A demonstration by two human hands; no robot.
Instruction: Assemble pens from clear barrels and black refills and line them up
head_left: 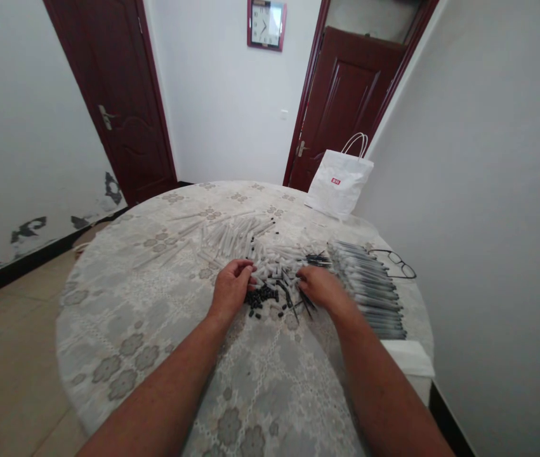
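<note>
My left hand (233, 285) is at the left side of a heap of pen parts, fingers curled and thumb drawn in; whatever it pinches is too small to make out. Just below its fingertips lies a pile of small black plugs (263, 295). My right hand (320, 285) is closed at the heap's right side, over thin dark pen pieces (305, 304); its fingertips are partly hidden, as is anything in them. Between both hands lie short whitish caps (274, 266). Clear pen barrels (234, 236) are spread behind my left hand.
Rows of grey pens (369, 292) lie right of my right arm, with eyeglasses (400, 263) beside them. A white paper bag (341, 181) stands at the table's back right. A patterned cloth covers the round table (127, 317). A white block-like item (407, 357) sits near the right edge.
</note>
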